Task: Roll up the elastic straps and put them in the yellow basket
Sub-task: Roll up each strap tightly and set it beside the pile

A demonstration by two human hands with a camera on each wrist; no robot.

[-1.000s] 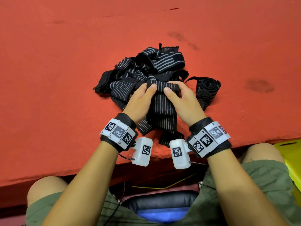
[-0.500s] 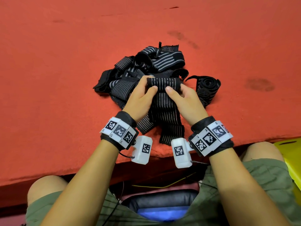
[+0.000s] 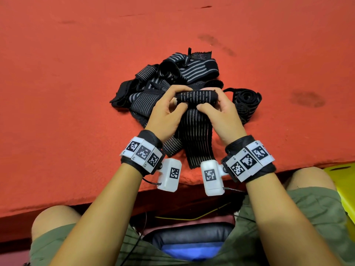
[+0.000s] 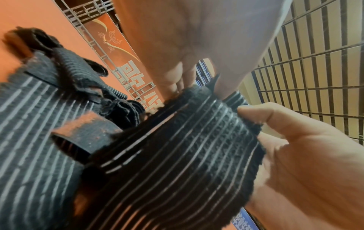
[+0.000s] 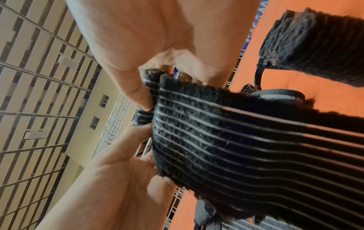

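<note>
A black elastic strap with thin white stripes [image 3: 197, 135] hangs from both my hands toward the table's near edge. Its top end is wound into a small roll [image 3: 196, 96]. My left hand [image 3: 169, 112] pinches the roll's left end, and my right hand [image 3: 219, 114] pinches the right end. The left wrist view shows the strap [image 4: 177, 147] stretched under my thumb. In the right wrist view the strap [image 5: 236, 140] sits between both hands. Behind lies a pile of loose straps [image 3: 172, 77]. The yellow basket [image 3: 343, 181] shows at the right edge, below the table.
A rolled strap [image 3: 246, 104] lies on the red table [image 3: 76, 73] just right of my hands. The table's front edge runs close under my wrists. My knees and a chair seat are below it.
Both hands have lifted the strap's top end and wound it tighter. The roll is thicker, and the strap's loose tail has slid up the table.
</note>
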